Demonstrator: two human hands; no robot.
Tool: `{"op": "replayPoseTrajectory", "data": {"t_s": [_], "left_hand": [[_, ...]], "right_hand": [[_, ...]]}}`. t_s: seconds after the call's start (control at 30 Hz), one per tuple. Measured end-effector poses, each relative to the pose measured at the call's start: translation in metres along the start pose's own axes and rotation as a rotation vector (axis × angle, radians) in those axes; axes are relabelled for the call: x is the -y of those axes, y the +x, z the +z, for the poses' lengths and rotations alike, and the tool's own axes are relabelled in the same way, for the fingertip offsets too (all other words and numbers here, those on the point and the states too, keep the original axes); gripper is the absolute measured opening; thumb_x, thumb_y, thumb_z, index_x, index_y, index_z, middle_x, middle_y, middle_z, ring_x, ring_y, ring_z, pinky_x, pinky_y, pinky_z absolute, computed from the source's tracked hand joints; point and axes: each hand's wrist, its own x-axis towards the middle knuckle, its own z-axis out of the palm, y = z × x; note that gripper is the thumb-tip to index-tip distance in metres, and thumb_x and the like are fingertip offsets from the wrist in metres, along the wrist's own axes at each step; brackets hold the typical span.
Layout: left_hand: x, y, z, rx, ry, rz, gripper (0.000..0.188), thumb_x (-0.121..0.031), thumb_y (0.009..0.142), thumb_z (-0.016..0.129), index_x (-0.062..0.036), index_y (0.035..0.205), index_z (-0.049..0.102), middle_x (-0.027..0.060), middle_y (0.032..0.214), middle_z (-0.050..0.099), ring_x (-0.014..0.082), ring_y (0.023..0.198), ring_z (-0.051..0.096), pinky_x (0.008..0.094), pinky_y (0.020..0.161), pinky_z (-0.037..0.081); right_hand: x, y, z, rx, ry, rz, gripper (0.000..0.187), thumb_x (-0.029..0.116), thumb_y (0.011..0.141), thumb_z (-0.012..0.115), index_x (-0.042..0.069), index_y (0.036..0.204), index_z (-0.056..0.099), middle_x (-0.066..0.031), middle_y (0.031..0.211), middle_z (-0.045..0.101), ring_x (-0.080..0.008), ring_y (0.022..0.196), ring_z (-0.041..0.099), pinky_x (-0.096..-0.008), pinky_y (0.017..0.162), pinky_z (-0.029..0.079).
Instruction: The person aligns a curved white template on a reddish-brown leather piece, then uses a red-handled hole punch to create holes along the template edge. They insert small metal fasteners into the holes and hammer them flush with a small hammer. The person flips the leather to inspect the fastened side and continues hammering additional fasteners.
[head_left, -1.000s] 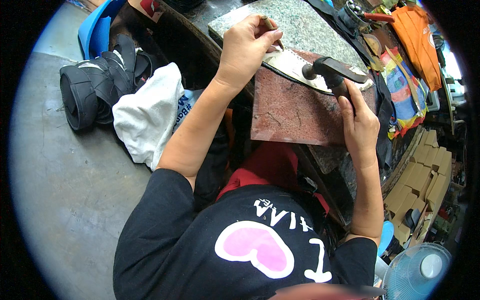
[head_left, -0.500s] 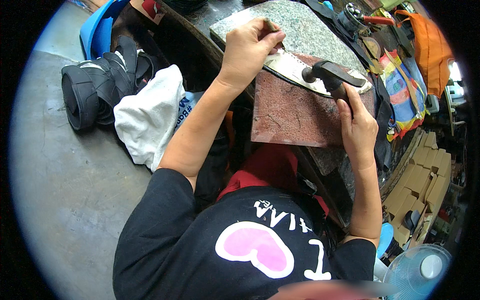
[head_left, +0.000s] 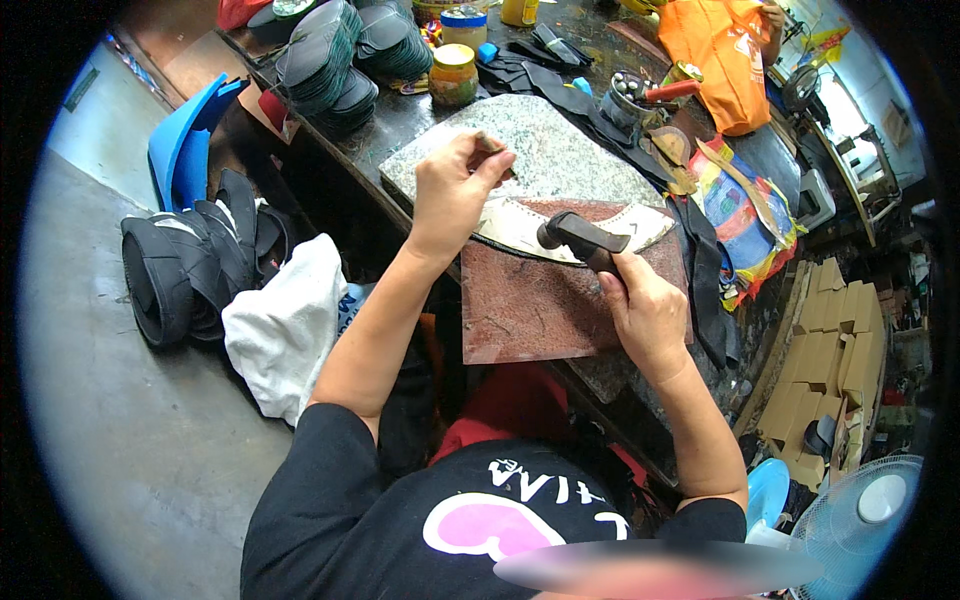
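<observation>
My right hand (head_left: 648, 312) is closed round the handle of a hammer (head_left: 582, 238). Its dark metal head hangs over a curved white strip (head_left: 515, 228) with a row of small holes or marks along its edge. Below the strip a dark edge shows, and both lie on a reddish-brown board (head_left: 535, 315). My left hand (head_left: 447, 195) is raised above the strip's left end and pinches a short, slim, dark rod (head_left: 490, 145) between thumb and fingers. Much of that rod is hidden by the fingers. The board overlaps a speckled grey stone slab (head_left: 540, 145).
Stacked dark sole-shaped pieces (head_left: 318, 55) and lidded jars (head_left: 453, 75) stand at the back. A tin of tools (head_left: 628, 100), an orange bag (head_left: 712, 65) and black straps (head_left: 705, 290) lie to the right. A white cloth (head_left: 280, 320) sits left; a fan (head_left: 870, 530) stands lower right.
The view has tilted up, showing more of the table's far side. My left hand has lifted the dark rod away from the white strip. The hammer stays in my right hand above the strip.
</observation>
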Motion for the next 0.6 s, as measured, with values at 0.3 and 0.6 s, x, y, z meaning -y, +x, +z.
{"op": "replayPoseTrajectory", "data": {"t_s": [0.3, 0.6], "left_hand": [[0.051, 0.174, 0.074, 0.224, 0.582, 0.396, 0.026, -0.031, 0.082, 0.076, -0.0083, 0.095, 0.075, 0.0108, 0.083, 0.073, 0.0210, 0.074, 0.070, 0.0349, 0.071, 0.053], [0.123, 0.258, 0.128, 0.217, 0.737, 0.308, 0.031, -0.033, 0.081, 0.078, -0.0057, 0.096, 0.073, 0.0158, 0.090, 0.073, 0.0297, 0.085, 0.071, 0.0391, 0.080, 0.054]], "right_hand": [[-0.001, 0.000, 0.000, 0.026, 0.001, 0.018, 0.031, 0.023, 0.092, 0.066, 0.011, 0.121, 0.060, -0.0141, 0.101, 0.069, -0.0358, 0.080, 0.069, -0.0432, 0.066, 0.055], [-0.002, 0.003, -0.001, 0.059, -0.011, 0.036, 0.035, 0.026, 0.092, 0.066, 0.011, 0.123, 0.059, -0.0114, 0.099, 0.069, -0.0332, 0.076, 0.069, -0.0411, 0.062, 0.055]]}}
